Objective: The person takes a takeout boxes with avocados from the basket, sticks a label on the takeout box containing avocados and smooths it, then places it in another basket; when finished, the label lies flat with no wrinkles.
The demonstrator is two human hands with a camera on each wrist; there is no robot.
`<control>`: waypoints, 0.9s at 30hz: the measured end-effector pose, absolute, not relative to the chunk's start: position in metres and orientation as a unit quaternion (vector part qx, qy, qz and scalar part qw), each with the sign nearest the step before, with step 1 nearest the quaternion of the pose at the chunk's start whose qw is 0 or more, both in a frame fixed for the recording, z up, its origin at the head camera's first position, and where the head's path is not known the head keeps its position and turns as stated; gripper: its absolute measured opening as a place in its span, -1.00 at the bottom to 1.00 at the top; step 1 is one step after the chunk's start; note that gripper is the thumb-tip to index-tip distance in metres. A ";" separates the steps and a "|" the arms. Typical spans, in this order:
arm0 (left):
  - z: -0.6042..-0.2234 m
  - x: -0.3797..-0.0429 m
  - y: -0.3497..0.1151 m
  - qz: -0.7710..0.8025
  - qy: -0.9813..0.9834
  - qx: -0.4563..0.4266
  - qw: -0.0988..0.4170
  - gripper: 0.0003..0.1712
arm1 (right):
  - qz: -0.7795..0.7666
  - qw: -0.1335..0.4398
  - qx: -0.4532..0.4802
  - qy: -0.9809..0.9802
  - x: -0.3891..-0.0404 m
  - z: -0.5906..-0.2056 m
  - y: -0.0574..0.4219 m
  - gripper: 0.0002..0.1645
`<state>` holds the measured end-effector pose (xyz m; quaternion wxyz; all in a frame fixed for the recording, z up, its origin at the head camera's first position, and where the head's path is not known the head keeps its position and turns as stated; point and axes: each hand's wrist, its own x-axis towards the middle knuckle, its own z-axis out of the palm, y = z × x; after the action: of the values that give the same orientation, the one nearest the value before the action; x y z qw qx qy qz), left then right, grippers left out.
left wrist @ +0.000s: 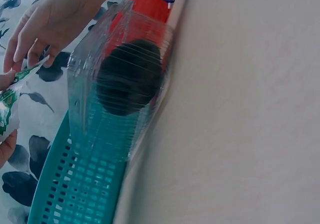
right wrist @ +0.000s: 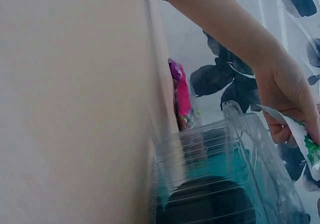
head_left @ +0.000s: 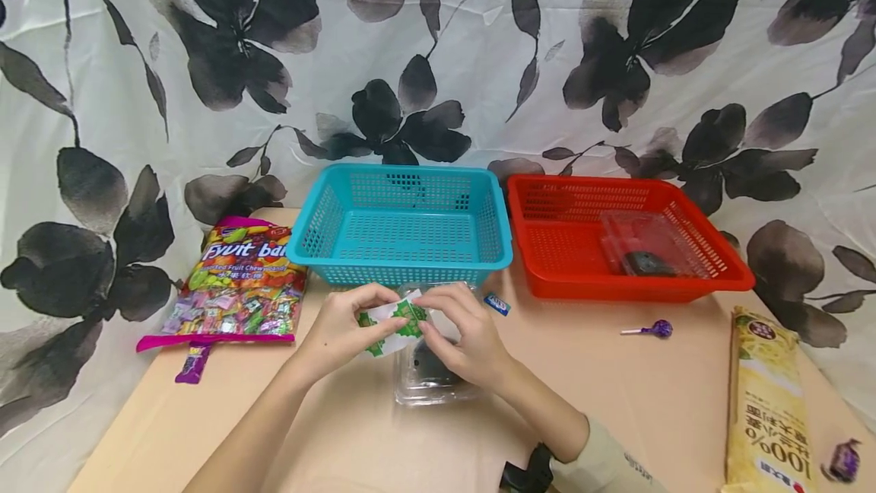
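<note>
A white piece of thin sheet or wrapper with green leaf-like print (head_left: 391,329) is held up between both hands. My left hand (head_left: 345,329) pinches its left part between thumb and fingers. At its upper right edge, my right hand (head_left: 468,337) pinches it with thumb and fingertips. Below the hands, a clear plastic clamshell box (head_left: 411,390) sits on the table, partly hidden by them. Inside that box lies a dark rounded thing (left wrist: 130,77), whose kind I cannot tell. In the right wrist view, the left hand (right wrist: 287,92) grips the printed sheet (right wrist: 307,146) above the box.
Behind the hands stand a turquoise basket (head_left: 404,272) and a red basket (head_left: 616,287) holding another clear box (head_left: 646,238). A fruit candy bag (head_left: 239,280) and purple sweet (head_left: 193,364) lie left. Rightward are a small blue packet (head_left: 497,303), lollipop (head_left: 660,328), yellow noodle pack (head_left: 769,402) and purple-wrapped sweet (head_left: 844,461).
</note>
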<state>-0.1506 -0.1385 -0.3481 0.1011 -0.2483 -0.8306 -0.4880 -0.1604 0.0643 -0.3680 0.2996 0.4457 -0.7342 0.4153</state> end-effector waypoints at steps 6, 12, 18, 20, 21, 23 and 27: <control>-0.354 -0.151 -0.131 -0.475 -0.824 -0.276 0.139 -0.81 | 0.457 0.258 0.412 -0.745 -0.162 -0.374 0.066 -0.70; -0.358 -0.152 -0.127 -0.479 -0.819 -0.284 0.140 -0.76 | 0.487 0.216 0.372 -0.760 -0.165 -0.378 0.068 -0.80; -0.353 -0.151 -0.128 -0.478 -0.822 -0.274 0.143 -0.69 | 0.524 0.167 0.325 -0.770 -0.163 -0.370 0.070 -0.90; -0.345 -0.149 -0.128 -0.475 -0.827 -0.261 0.149 -0.71 | 0.542 0.149 0.300 -0.771 -0.160 -0.363 0.071 -0.91; -0.341 -0.148 -0.129 -0.476 -0.829 -0.251 0.150 -0.72 | 0.554 0.138 0.287 -0.769 -0.159 -0.359 0.072 -0.92; -0.333 -0.145 -0.130 -0.480 -0.834 -0.228 0.149 -0.76 | 0.574 0.123 0.267 -0.764 -0.158 -0.353 0.073 -0.93; -0.325 -0.145 -0.132 -0.499 -0.837 -0.181 0.131 -0.84 | 0.605 0.101 0.240 -0.752 -0.160 -0.352 0.076 -0.94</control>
<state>-0.1447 -0.1325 -0.3252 0.1311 -0.1810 -0.8374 -0.4988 -0.1604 0.0757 -0.3517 0.1008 0.2398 -0.7523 0.6052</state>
